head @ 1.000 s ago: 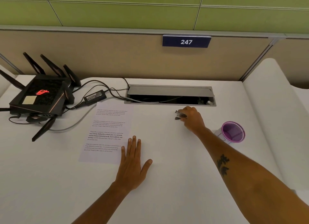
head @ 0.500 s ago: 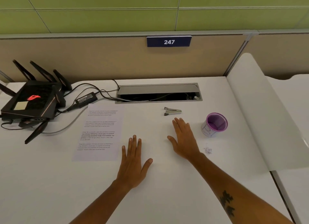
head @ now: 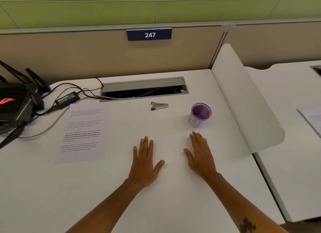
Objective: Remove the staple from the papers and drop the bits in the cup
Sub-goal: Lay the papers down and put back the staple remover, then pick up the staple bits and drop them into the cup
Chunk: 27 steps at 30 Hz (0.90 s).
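Printed papers (head: 83, 132) lie flat on the white desk (head: 104, 189), left of centre. A small metal staple remover (head: 159, 105) lies alone near the cable slot. A purple cup (head: 200, 114) stands upright to the right of it. My left hand (head: 145, 163) rests palm down on the desk, fingers straight, right of the papers. My right hand (head: 201, 156) lies flat beside it, just in front of the cup. Neither hand holds anything. No staple or staple bits can be made out.
A black router (head: 15, 104) with antennas, a power adapter (head: 67, 99) and cables sit at the back left. An open cable slot (head: 144, 90) runs along the back. A white curved divider (head: 243, 100) borders the desk on the right, with another desk beyond.
My right hand let go of the staple remover near the cable slot and drew back to lie flat in front of the cup. The left hand stayed put.
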Each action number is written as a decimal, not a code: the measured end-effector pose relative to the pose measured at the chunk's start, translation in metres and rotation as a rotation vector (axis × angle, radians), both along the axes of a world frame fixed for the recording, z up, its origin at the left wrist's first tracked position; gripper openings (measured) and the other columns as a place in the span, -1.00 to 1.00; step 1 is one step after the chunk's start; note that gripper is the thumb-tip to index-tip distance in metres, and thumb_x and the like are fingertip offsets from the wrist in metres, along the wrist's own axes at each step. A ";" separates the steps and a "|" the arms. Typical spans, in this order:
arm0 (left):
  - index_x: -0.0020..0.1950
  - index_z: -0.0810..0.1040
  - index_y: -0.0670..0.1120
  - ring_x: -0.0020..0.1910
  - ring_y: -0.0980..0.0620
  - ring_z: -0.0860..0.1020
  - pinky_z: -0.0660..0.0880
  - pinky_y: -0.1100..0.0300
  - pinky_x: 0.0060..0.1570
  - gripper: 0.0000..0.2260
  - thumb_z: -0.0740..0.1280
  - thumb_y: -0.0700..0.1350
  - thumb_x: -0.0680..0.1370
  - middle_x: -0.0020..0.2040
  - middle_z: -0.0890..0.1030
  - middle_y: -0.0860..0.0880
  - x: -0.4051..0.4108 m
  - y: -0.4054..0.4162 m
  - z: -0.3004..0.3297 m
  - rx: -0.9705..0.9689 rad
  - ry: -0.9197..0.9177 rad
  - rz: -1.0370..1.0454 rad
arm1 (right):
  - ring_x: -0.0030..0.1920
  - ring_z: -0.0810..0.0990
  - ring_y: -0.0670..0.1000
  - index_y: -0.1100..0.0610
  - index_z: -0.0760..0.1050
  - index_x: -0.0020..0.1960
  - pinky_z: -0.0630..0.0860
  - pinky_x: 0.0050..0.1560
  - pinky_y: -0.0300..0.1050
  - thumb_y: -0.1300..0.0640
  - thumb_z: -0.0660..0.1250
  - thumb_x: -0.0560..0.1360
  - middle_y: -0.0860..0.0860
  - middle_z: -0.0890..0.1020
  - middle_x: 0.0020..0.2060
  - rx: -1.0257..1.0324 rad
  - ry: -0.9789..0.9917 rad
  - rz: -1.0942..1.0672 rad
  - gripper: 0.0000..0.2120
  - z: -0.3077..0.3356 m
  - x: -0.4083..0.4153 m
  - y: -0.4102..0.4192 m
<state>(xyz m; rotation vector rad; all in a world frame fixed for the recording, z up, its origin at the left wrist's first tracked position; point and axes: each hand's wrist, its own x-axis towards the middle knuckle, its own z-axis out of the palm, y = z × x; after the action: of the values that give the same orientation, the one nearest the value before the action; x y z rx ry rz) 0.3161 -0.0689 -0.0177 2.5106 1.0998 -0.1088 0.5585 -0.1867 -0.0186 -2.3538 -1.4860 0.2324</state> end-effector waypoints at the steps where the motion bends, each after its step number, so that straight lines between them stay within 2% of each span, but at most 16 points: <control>1: 0.69 -0.29 -0.09 0.65 -0.05 -0.40 -0.25 -0.19 0.64 -0.13 -0.23 0.46 0.57 0.67 -0.40 -0.08 0.003 -0.003 -0.002 -0.019 0.010 0.009 | 0.64 0.19 0.13 0.18 0.20 0.63 0.22 0.61 0.20 -0.10 0.21 0.67 0.11 0.28 0.62 0.011 0.004 -0.045 -0.37 0.002 0.009 -0.004; 4: 0.67 -0.35 -0.09 0.62 -0.04 -0.47 -0.35 -0.19 0.61 -0.08 -0.24 0.50 0.52 0.65 -0.46 -0.07 0.006 -0.006 -0.008 -0.045 0.061 0.021 | 0.60 0.25 0.18 0.17 0.23 0.61 0.30 0.55 0.22 -0.17 0.18 0.65 0.14 0.30 0.60 -0.001 -0.032 -0.136 -0.35 0.003 0.038 -0.013; 9: 0.64 -0.43 -0.03 0.59 -0.04 -0.52 -0.41 -0.22 0.57 -0.11 -0.13 0.48 0.57 0.61 -0.53 -0.04 0.009 -0.004 -0.008 -0.064 0.108 0.008 | 0.58 0.23 0.26 0.05 0.25 0.61 0.24 0.53 0.28 -0.33 0.03 0.61 0.12 0.24 0.63 -0.142 -0.115 -0.153 -0.30 -0.005 0.070 -0.016; 13: 0.64 -0.44 0.00 0.59 -0.06 -0.52 -0.39 -0.24 0.58 -0.09 -0.24 0.53 0.50 0.61 -0.53 -0.04 0.008 -0.003 -0.009 -0.075 0.118 -0.001 | 0.61 0.14 0.27 -0.13 0.09 0.66 0.12 0.55 0.34 -0.39 -0.04 0.60 0.05 0.13 0.66 -0.241 -0.126 -0.084 -0.31 -0.007 0.074 -0.010; 21: 0.63 -0.44 0.04 0.58 -0.05 -0.54 -0.42 -0.25 0.56 -0.09 -0.26 0.55 0.47 0.60 -0.55 -0.02 0.009 -0.001 -0.008 -0.105 0.112 -0.011 | 0.65 0.06 0.26 -0.27 0.05 0.65 0.02 0.58 0.33 -0.43 -0.18 0.60 0.00 0.06 0.68 -0.264 -0.129 0.130 -0.34 -0.002 0.071 -0.014; 23: 0.63 -0.45 0.05 0.58 -0.05 -0.54 -0.41 -0.25 0.56 -0.09 -0.26 0.55 0.47 0.60 -0.55 -0.03 0.009 -0.001 -0.008 -0.107 0.117 -0.011 | 0.65 0.04 0.23 -0.23 0.02 0.67 0.01 0.59 0.31 -0.42 -0.17 0.60 0.01 0.04 0.69 -0.244 -0.081 0.063 -0.32 -0.002 0.069 -0.020; 27: 0.63 -0.46 0.05 0.58 -0.06 -0.54 -0.42 -0.25 0.56 -0.08 -0.25 0.56 0.46 0.60 -0.55 -0.03 0.009 0.000 -0.007 -0.113 0.122 -0.012 | 0.67 0.03 0.21 0.07 -0.01 0.69 0.02 0.60 0.35 -0.38 -0.08 0.61 0.05 0.04 0.69 -0.225 -0.078 -0.202 -0.20 -0.010 0.043 -0.038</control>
<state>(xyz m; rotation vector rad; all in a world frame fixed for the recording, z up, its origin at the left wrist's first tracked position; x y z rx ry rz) 0.3252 -0.0691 -0.0246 2.4369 1.0939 -0.3215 0.6016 -0.2246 -0.0282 -2.6988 -1.3020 0.2717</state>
